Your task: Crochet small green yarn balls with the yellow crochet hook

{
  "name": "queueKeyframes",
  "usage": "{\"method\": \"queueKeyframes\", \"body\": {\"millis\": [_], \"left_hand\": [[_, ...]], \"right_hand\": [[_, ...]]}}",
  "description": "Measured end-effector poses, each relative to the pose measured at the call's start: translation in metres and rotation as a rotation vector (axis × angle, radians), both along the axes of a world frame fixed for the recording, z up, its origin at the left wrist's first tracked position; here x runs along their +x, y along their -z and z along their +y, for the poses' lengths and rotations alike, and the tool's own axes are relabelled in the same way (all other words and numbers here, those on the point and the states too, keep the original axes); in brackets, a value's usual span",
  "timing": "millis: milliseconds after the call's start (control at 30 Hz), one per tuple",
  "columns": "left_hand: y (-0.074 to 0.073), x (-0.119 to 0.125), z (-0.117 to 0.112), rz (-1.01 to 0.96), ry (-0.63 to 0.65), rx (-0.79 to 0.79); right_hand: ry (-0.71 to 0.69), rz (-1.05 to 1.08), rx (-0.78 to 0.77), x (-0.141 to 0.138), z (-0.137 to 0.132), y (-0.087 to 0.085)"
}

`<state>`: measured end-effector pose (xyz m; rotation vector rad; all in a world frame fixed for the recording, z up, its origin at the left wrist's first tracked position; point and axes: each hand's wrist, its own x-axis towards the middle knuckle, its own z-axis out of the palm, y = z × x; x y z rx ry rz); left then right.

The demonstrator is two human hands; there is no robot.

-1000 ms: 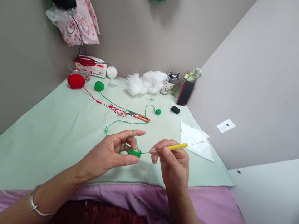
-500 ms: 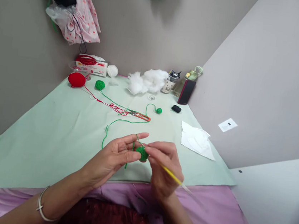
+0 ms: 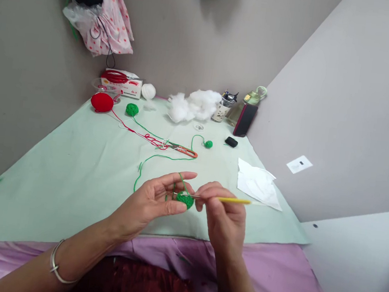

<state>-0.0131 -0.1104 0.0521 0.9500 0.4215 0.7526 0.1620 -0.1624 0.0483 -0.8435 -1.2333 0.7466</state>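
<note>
Between the thumb and fingers of my left hand (image 3: 153,197) is a small round green crochet piece (image 3: 184,201). Green yarn (image 3: 182,181) runs from it over my raised left index finger. My right hand (image 3: 224,212) pinches a crochet hook (image 3: 233,200) with a yellow handle, held nearly level. The hook's metal shaft reaches left to the top of the green piece; whether its tip is inside a stitch I cannot tell. A green yarn strand (image 3: 154,156) trails across the cloth behind my hands.
Orange thread snips (image 3: 188,152) lie beyond my hands, near a small green crochet ball (image 3: 208,144). Farther back are red yarn (image 3: 102,102), green yarn (image 3: 132,109), white stuffing (image 3: 194,106), a cup of tools (image 3: 222,109) and a phone (image 3: 245,120). White paper (image 3: 258,184) lies right.
My right hand has shifted slightly right and swung the hook from a downward slant to nearly level, its shaft now across the top of the green piece. My left hand keeps its grip.
</note>
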Motion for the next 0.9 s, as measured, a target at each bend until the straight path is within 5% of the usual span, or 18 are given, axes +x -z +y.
{"method": "queueKeyframes", "body": {"millis": [167, 400, 533, 700, 900], "left_hand": [[0.004, -0.001, 0.001, 0.069, 0.006, 0.062], [-0.004, -0.008, 0.004, 0.211, -0.037, 0.186], [-0.008, -0.009, 0.005, 0.265, -0.026, 0.217], [-0.009, -0.010, 0.005, 0.323, -0.012, 0.275], [-0.008, -0.007, 0.004, 0.367, -0.070, 0.296]], "right_hand": [[0.143, -0.296, 0.146, -0.010, -0.005, 0.000], [-0.137, 0.074, -0.071, 0.001, 0.003, 0.005], [-0.217, 0.084, -0.108, 0.006, 0.004, 0.003], [-0.236, -0.064, -0.090, 0.014, 0.001, -0.005], [-0.118, -0.483, 0.050, 0.017, -0.005, -0.017]]}}
